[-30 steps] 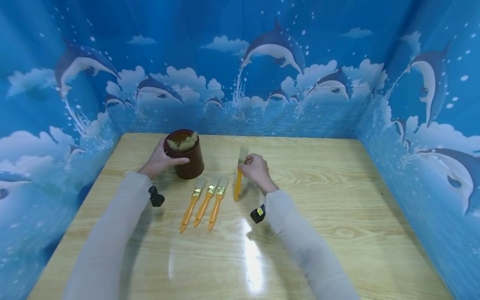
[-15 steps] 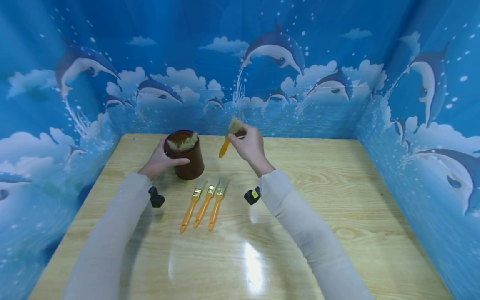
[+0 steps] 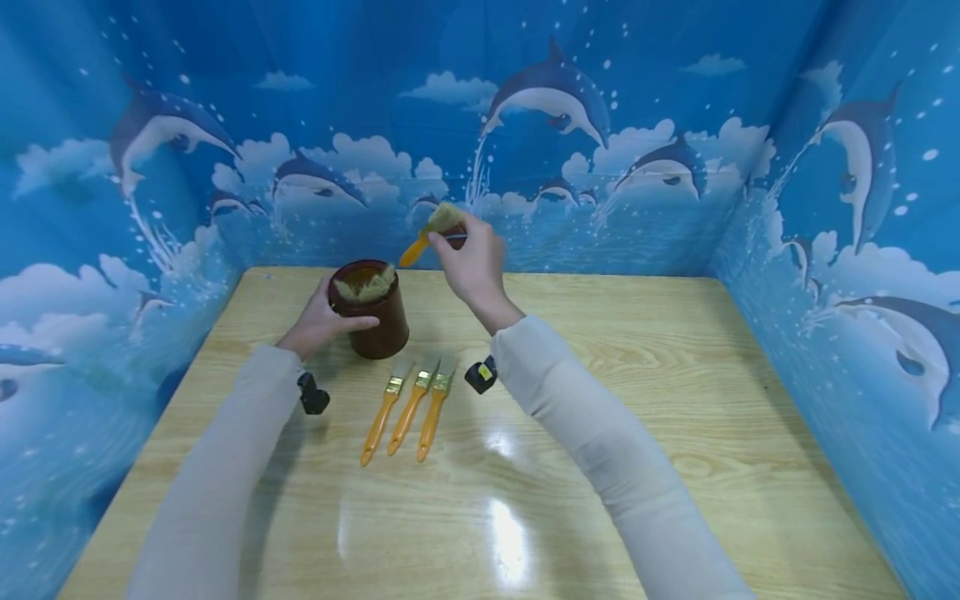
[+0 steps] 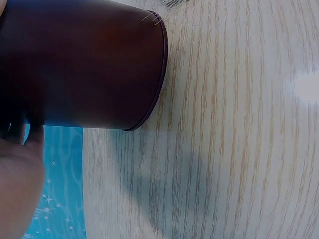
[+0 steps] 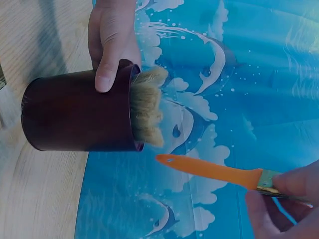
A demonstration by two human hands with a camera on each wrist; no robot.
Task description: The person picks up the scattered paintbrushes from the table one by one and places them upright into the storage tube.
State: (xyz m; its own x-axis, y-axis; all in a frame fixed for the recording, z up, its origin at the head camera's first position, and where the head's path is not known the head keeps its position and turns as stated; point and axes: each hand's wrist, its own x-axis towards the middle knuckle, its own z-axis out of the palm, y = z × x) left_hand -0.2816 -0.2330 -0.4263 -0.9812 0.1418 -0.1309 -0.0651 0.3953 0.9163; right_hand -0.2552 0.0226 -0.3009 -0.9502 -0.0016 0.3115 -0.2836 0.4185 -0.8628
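Observation:
My left hand (image 3: 315, 321) grips a dark brown cylindrical pot (image 3: 384, 327) around its upper side, thumb across the front near the rim. The pot stands upright on the table, and pale bristles (image 5: 146, 107) of brushes stick out of its mouth. Up and to the right of it, my right hand (image 3: 480, 262) pinches a paintbrush (image 3: 415, 250) at its metal band. That brush has its bristles up and its orange handle slanting down towards the pot; in the right wrist view the handle's end is just beyond the rim. Fingers hide part of the metal band.
Three orange-handled paintbrushes, a left one (image 3: 380, 421), a middle one (image 3: 408, 417) and a right one (image 3: 432, 421), lie side by side in front of the pot on the wood-grain table (image 3: 675, 400). A blue dolphin-print curtain (image 3: 480, 100) encloses the back and sides.
My right hand has lifted the paintbrush off the table, turned it bristles up and carried it up and left towards the pot. The left hand and the pot stay put.

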